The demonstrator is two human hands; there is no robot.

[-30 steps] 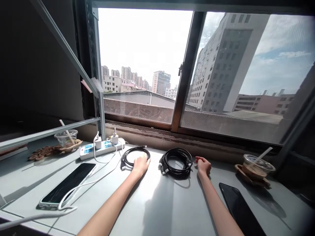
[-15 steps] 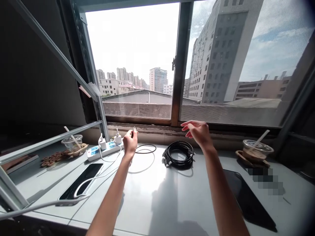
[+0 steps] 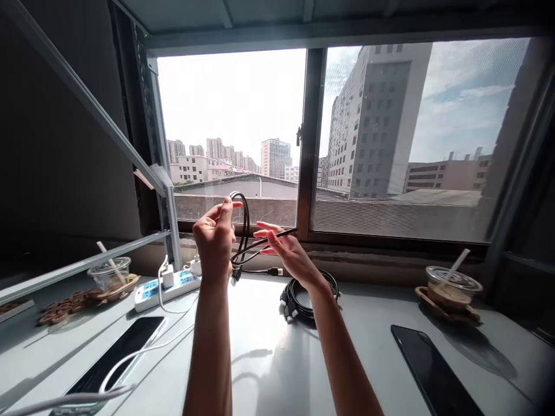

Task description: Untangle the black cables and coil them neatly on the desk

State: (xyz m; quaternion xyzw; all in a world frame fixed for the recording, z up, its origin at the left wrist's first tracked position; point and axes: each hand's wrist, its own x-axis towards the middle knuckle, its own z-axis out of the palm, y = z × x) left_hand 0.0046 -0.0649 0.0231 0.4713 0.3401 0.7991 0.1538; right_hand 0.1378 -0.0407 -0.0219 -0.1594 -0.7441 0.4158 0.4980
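My left hand [image 3: 214, 240] is raised in front of the window, its fingers pinched on a thin black cable [image 3: 243, 228] that loops up above it. My right hand [image 3: 284, 249] is beside it, fingers on a straight stretch of the same cable. One plug end of the cable [image 3: 274, 271] trails down to the grey table [image 3: 269, 358]. A second coiled bundle of black cable [image 3: 295, 300] lies on the table below and behind my right wrist.
A white and blue power strip [image 3: 167, 284] with chargers lies at the left. A phone [image 3: 115, 355] on a white lead rests at the front left, a dark phone [image 3: 433, 370] at the right. Plastic cups with straws stand at the far left [image 3: 108, 271] and far right [image 3: 451, 283].
Both hands have risen off the table. The left hand picked up the thin cable coil and lifted it; the right hand came across from the other coil and took hold of the same cable.
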